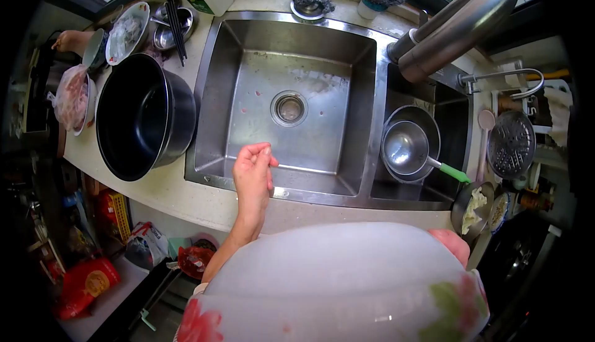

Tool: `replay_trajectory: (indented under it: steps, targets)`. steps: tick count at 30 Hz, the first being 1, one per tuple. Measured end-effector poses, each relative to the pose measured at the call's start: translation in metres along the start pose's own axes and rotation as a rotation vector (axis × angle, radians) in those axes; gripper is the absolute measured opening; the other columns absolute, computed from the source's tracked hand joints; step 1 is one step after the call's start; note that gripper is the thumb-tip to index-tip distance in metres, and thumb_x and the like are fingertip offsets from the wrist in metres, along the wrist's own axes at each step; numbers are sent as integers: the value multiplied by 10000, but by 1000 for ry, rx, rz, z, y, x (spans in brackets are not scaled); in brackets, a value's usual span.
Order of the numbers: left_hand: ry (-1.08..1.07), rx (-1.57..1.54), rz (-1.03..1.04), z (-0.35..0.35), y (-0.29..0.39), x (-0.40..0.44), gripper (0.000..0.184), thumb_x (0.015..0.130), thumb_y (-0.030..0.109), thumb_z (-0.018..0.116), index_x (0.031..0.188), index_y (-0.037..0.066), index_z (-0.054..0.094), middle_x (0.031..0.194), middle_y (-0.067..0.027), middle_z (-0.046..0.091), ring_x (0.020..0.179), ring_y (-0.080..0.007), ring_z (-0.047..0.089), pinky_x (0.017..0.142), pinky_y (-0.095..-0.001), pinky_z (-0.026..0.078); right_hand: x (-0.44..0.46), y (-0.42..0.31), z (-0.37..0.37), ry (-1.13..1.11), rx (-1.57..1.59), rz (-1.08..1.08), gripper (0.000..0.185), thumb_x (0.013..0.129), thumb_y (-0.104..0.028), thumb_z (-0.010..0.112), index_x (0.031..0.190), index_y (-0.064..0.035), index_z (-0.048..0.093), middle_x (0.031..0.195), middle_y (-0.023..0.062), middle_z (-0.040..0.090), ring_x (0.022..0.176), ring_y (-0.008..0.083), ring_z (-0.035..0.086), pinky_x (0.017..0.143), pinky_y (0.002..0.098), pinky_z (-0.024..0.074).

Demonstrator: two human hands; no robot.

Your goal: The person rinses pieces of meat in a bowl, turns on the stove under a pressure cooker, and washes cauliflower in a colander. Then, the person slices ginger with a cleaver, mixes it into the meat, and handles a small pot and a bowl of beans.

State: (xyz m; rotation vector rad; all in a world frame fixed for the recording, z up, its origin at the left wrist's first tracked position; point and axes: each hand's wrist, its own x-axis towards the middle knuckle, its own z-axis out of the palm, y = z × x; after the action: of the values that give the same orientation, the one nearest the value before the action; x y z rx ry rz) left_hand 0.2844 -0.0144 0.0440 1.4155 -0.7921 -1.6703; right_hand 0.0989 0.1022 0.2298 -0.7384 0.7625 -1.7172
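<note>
My left hand (253, 171) is above the front edge of the stainless steel sink (297, 162), with its fingers curled and pressed together. Whatever lies between them, if anything, is too small or hidden to make out. At the lower right, part of my right hand (452, 246) shows at the edge of a large glossy white, flower-printed surface (334, 274). Its fingers are mostly hidden. That surface fills the bottom of the view and covers part of my left forearm; I cannot tell whether it is a garment or a vessel.
Left of the sink stands a large black pot (180, 112), near a bowl with bagged meat (73, 100). The smaller basin holds a metal ladle (406, 146) with a green handle. The faucet (458, 29) arches overhead; a pan (468, 208) with pale food sits right.
</note>
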Motion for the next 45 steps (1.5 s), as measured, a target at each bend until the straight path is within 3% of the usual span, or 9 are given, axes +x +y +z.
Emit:
replay_trajectory:
  steps: [9, 13, 16, 19, 23, 27, 33, 38, 45]
  targets:
    - [-13, 25, 0, 8, 5, -3, 152, 887, 149, 586, 933, 10, 547, 670, -12, 536, 416, -21, 354, 359, -183, 264, -9, -12, -4, 28, -117, 120, 926, 690, -342, 712, 1349, 65, 205, 1312, 219, 370, 1219, 283, 410, 1025, 389, 321]
    - [109, 378, 134, 3, -7, 17, 212, 867, 206, 636, 777, 26, 568, 677, 19, 537, 544, -23, 391, 463, -220, 320, -12, 5, 2, 123, -168, 230, 903, 699, -343, 710, 1345, 57, 220, 1303, 200, 379, 1210, 270, 418, 1020, 381, 328]
    - [-66, 117, 75, 1, -8, 20, 218, 896, 215, 597, 774, 36, 570, 670, 35, 527, 577, -26, 422, 493, -202, 360, -8, 35, -11, 285, -107, 214, 829, 705, -255, 680, 1345, 31, 238, 1300, 169, 393, 1207, 240, 419, 1022, 372, 333]
    - [-129, 177, 207, 4, 15, 9, 156, 910, 152, 555, 861, 12, 604, 755, 1, 585, 646, -39, 480, 562, -205, 405, -9, 57, -31, 391, -118, 225, 745, 697, -176, 639, 1325, 11, 285, 1236, 137, 445, 1153, 209, 460, 989, 351, 375]
    - [-69, 660, 654, 21, 49, -28, 130, 795, 76, 622, 907, 12, 611, 859, -64, 604, 750, -140, 525, 620, -263, 428, -16, 78, -60, 451, -149, 212, 667, 712, -124, 615, 1300, 9, 328, 1185, 134, 480, 1084, 187, 503, 935, 326, 413]
    - [-497, 1065, 1137, 54, 71, -56, 488, 630, 102, 715, 1095, 56, 574, 1065, -134, 555, 921, -292, 531, 737, -387, 474, -24, 91, -72, 480, -186, 212, 605, 727, -77, 591, 1278, 0, 354, 1121, 128, 514, 1018, 164, 532, 866, 303, 450]
    - [-699, 1272, 892, 82, 53, -61, 670, 555, 124, 718, 1193, 163, 518, 1189, -151, 460, 967, -354, 525, 768, -430, 484, -38, 104, -73, 515, -201, 201, 594, 710, -66, 575, 1263, -1, 367, 1031, 112, 548, 918, 149, 565, 783, 266, 480]
    - [-660, 1210, 735, 79, 44, -48, 422, 571, 99, 714, 975, 106, 593, 978, -90, 541, 852, -278, 587, 695, -375, 501, -45, 108, -80, 573, -152, 340, 591, 729, -165, 566, 1263, -4, 368, 922, 94, 576, 690, 107, 592, 484, 222, 484]
    - [-558, 981, 646, 66, 49, -54, 346, 620, -10, 662, 954, 16, 572, 894, -65, 579, 794, -161, 585, 727, -269, 474, -54, 125, -78, 588, -23, 320, 574, 737, -142, 549, 1264, 5, 377, 843, 67, 588, 643, 80, 575, 443, 205, 451]
